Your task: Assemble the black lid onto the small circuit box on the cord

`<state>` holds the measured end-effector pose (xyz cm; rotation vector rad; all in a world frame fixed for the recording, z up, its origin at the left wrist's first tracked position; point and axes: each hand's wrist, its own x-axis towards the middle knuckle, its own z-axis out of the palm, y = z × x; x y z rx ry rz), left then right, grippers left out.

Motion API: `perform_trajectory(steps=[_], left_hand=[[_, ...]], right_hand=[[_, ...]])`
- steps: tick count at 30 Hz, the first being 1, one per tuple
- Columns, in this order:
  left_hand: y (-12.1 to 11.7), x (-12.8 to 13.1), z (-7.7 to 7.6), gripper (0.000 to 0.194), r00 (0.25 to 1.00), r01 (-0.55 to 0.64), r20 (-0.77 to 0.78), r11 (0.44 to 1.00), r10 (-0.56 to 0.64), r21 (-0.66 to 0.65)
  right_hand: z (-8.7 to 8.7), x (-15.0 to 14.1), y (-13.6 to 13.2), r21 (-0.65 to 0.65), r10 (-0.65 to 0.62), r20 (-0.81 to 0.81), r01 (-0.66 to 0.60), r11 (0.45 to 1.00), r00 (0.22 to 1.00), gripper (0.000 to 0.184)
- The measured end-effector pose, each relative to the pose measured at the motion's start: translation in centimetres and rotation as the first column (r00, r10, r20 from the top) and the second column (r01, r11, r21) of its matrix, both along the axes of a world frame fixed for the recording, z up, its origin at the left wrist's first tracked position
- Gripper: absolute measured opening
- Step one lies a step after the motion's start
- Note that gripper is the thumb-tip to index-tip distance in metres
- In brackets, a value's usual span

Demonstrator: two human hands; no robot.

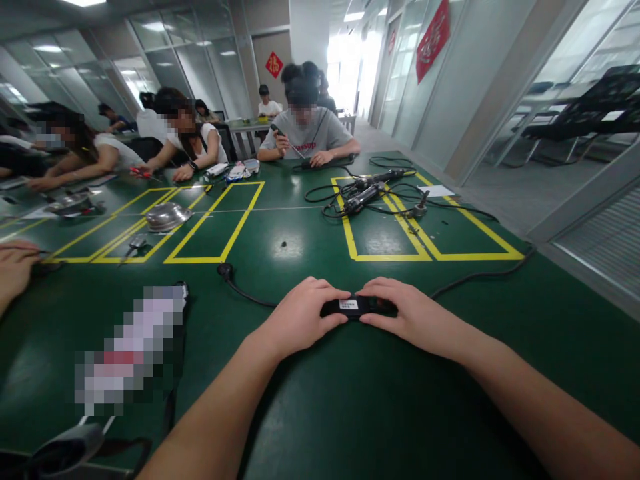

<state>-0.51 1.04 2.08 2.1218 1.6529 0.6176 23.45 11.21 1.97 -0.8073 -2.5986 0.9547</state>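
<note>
My left hand [305,312] closes on the left end of a black bar-shaped device [364,305], thumb and fingers on opposite sides. From the right, my right hand [403,309] grips its other end the same way. A small white label [349,304] faces up between my fingertips. Both ends of the device are hidden by my hands. A black cord with a plug [225,271] runs in behind my left wrist. Another black cable [480,275] leads off to the right from behind my right hand. Where either cord joins is hidden.
Yellow tape [390,257] marks boxes on the green table [320,413]. Black cylindrical tools with cables [364,197] lie ahead; a metal bowl [167,217] sits left. A blurred-out item [133,347] lies near my left arm. Another person's hand [17,270] enters at left; a person [305,127] works opposite.
</note>
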Motion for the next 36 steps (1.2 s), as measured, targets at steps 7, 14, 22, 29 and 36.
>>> perform_trajectory(steps=[7,14,22,29,36], left_hand=[[0.0,0.1,0.2,0.036,0.998,-0.013,0.058,1.000,0.015,-0.027],[0.4,0.1,-0.1,0.033,0.958,-0.111,0.260,0.992,0.125,-0.067],[0.8,-0.8,-0.7,0.005,0.958,-0.288,0.022,0.957,0.287,0.028],[-0.3,-1.0,1.2,0.015,0.978,-0.171,-0.109,0.983,0.178,0.068],[-1.0,-0.2,2.5,0.014,0.939,-0.180,-0.316,0.977,0.136,-0.117]], right_hand=[[-0.5,0.0,0.1,-0.005,-0.001,0.002,0.001,1.000,1.000,0.035],[-0.8,-0.2,-0.2,-0.028,-0.145,0.030,0.146,0.989,0.989,0.056],[0.3,0.5,0.5,0.009,-0.078,0.077,0.078,0.997,0.994,0.024],[1.1,0.8,0.7,-0.019,-0.060,0.169,0.064,0.998,0.984,0.027],[1.2,0.6,0.1,-0.036,-0.044,0.146,0.050,0.998,0.988,0.019]])
